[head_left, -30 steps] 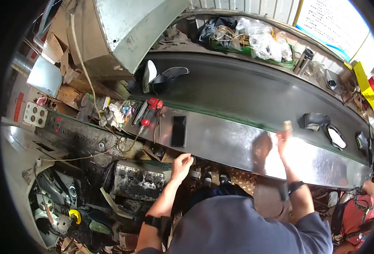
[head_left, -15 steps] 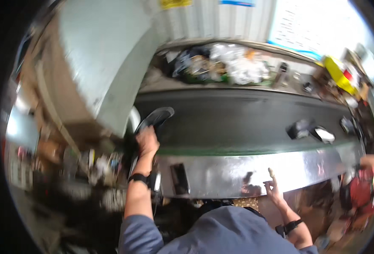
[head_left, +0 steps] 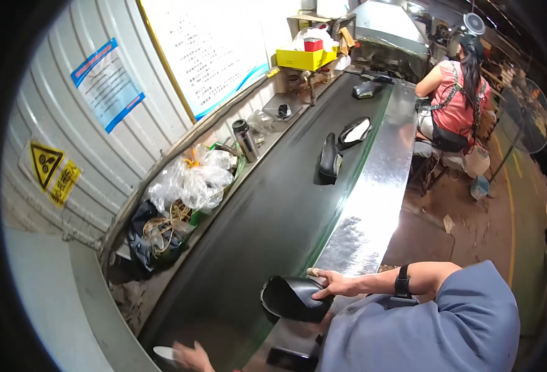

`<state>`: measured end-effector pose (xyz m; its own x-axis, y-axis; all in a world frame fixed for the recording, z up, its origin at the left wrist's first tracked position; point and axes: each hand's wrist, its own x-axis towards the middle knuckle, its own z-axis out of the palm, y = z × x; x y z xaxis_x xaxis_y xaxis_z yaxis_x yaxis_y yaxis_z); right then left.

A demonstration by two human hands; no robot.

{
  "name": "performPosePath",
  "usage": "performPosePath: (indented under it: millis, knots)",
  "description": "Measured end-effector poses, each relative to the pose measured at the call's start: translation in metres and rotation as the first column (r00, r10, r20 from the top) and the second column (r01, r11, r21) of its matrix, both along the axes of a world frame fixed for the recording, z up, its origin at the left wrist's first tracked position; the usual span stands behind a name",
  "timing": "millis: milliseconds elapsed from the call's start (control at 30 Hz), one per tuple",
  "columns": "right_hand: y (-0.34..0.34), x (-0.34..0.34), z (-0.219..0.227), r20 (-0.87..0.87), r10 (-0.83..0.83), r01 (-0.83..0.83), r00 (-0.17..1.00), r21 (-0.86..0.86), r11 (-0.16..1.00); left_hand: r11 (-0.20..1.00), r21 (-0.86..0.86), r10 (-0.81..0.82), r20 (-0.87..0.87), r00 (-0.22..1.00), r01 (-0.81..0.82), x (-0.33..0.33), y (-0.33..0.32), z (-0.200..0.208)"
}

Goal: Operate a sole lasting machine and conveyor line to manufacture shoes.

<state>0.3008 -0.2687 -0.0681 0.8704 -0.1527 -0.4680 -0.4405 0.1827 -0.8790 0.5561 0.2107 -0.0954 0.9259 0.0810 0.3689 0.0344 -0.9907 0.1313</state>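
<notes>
a black shoe (head_left: pixel 291 300) is gripped by the right hand (head_left: pixel 328 286), its thumb and fingers closed on the shoe's right-hand end. the shoe is held over the line where the dark belt (head_left: pixel 248 239) meets the shiny metal surface (head_left: pixel 363 223); whether any of its weight is borne by the belt cannot be told. the left hand (head_left: pixel 193 357) is blurred at the lower edge, fingers apparently spread, just beside a white oval piece (head_left: pixel 163 353); whether that piece is touched cannot be made out.

since the shoe is held at one end only, it could be tipped or dropped if the grip were loosened, and grip could be lessened by the pale cover (head_left: pixel 313 271) worn on one finger. the shoe's thin-looking side might be creased if it were squeezed too hard. the white piece could be nudged against the grey housing (head_left: pixel 56 291) by a hurried left hand. the phone (head_left: pixel 291 359) on the surface could be knocked by a forearm or a falling shoe. further along the belt, the two dark shoes (head_left: pixel 330 161) lying close together could be scuffed if they were pushed against each other.
</notes>
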Motion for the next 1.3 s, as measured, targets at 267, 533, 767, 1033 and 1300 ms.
performPosePath:
  millis: [267, 533, 767, 1033, 1300]
  knots:
    - [-0.048, -0.022, 0.045, -0.086, -0.227, 0.219, 0.97, 0.717, 0.662, 0.84, 0.286, 0.54, -0.368, 0.757, -0.46, -0.058, 0.085, -0.028]
    - [-0.1, -0.075, 0.04, -0.152, -0.227, 0.273, 0.962, 0.589, 0.761, 0.979, -0.166, 0.1, -0.125, 0.987, -0.12, -0.134, -0.061, 0.054]
    - [-0.133, -0.094, 0.01, -0.223, -0.305, 0.373, 0.926, 0.668, 0.644, 0.741, -0.141, -0.645, 0.123, 0.755, 0.656, -0.236, -0.24, 0.09]
    - [-0.172, -0.107, 0.009, -0.149, -0.285, 0.307, 0.947, 0.68, 0.666, 0.287, 0.009, -0.953, 0.101, 0.285, 0.958, -0.328, -0.387, 0.037]
    - [-0.205, -0.138, -0.014, 0.123, -0.133, -0.061, 0.984, 0.917, 0.394, 0.253, -0.894, -0.645, 0.13, 0.753, 0.371, -0.304, -0.389, 0.066]
